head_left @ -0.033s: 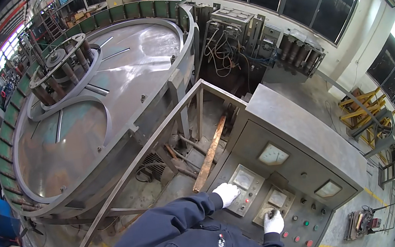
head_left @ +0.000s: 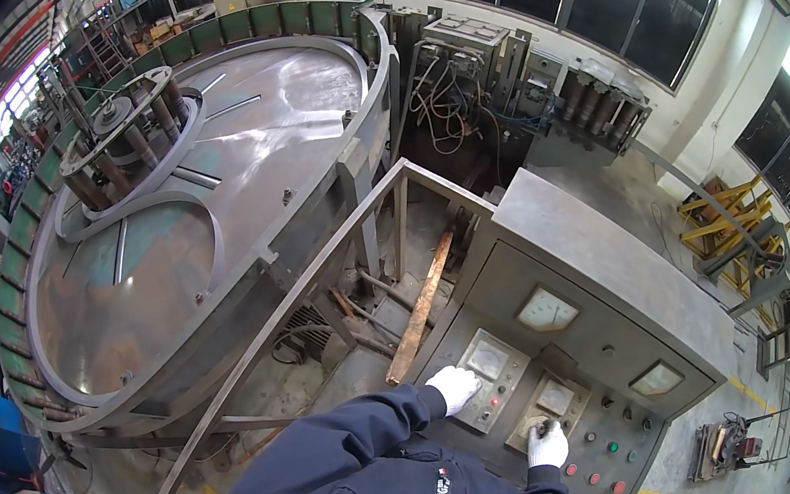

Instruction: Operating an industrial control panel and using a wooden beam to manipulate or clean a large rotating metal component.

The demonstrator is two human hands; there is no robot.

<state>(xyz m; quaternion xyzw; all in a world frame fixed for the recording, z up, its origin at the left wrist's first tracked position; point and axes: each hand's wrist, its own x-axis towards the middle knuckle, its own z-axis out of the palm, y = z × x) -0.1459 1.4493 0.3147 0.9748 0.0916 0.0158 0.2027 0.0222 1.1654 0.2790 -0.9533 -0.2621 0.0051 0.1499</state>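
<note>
My left hand (head_left: pixel 453 388), in a white glove, rests on the left meter unit (head_left: pixel 488 361) of a grey control console (head_left: pixel 609 262). Its fingers curl together there, and what lies under them is hidden. A small red lamp (head_left: pixel 495 402) glows beside that hand. My right hand (head_left: pixel 546 448), also white-gloved, is closed on a dark round knob (head_left: pixel 542 427). The knob belongs to the right meter unit (head_left: pixel 555 394). Below and right of it are red push buttons (head_left: pixel 594 478) and green buttons (head_left: pixel 613 446). Two larger gauges (head_left: pixel 546 310) sit on the console's upright face.
A large round metal turntable machine (head_left: pixel 289 141) with a raised rim fills the left. An angle-iron rail (head_left: pixel 292 302) runs between it and me. A wooden plank (head_left: pixel 421 306) leans behind the console. Cabled machinery (head_left: pixel 453 87) stands farther back, and yellow steel frames (head_left: pixel 730 225) at right.
</note>
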